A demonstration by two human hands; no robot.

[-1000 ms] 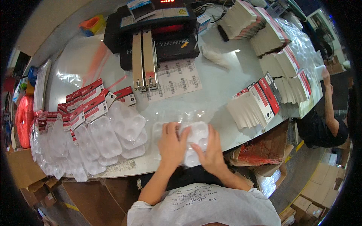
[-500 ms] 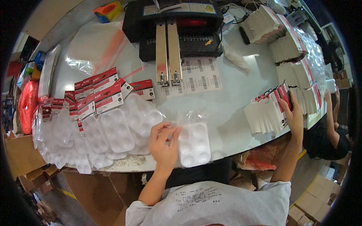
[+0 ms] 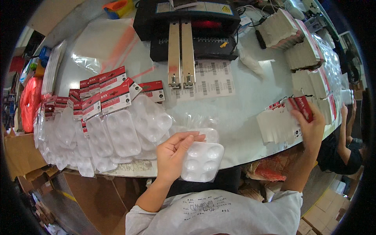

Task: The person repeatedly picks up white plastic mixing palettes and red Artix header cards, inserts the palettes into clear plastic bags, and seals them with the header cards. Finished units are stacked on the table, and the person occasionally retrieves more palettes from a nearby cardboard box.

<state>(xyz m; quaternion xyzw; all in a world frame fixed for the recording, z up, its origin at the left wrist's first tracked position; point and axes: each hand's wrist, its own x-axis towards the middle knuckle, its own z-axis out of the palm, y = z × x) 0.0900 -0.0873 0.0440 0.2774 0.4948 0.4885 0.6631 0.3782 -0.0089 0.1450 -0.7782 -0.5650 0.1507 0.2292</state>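
Observation:
Near the front edge of the table, my left hand [image 3: 171, 156] pinches the top of a white paint palette [image 3: 202, 162] with round wells, tilted toward me. Part of another white palette [image 3: 212, 135] in a clear bag lies just beyond it. At the right, my right hand [image 3: 313, 124] is closed on a red and white header card [image 3: 300, 106], lifted over a leaning stack of folded cards [image 3: 276, 126]. Left of my left hand spreads a pile of bagged palettes [image 3: 123, 131], several with red-topped header cards [image 3: 114, 98].
A black machine [image 3: 192, 43] with two metal rails stands at the back, a sheet of printed labels [image 3: 215, 84] beneath it. Card stacks [image 3: 303, 51] line the right side. Clear plastic bags [image 3: 98, 43] lie back left. Another person's arm [image 3: 344, 127] shows at far right.
My left hand has closed on the palette and lifted it toward me, uncovering another behind it. My right hand has drawn a header card up off the stack.

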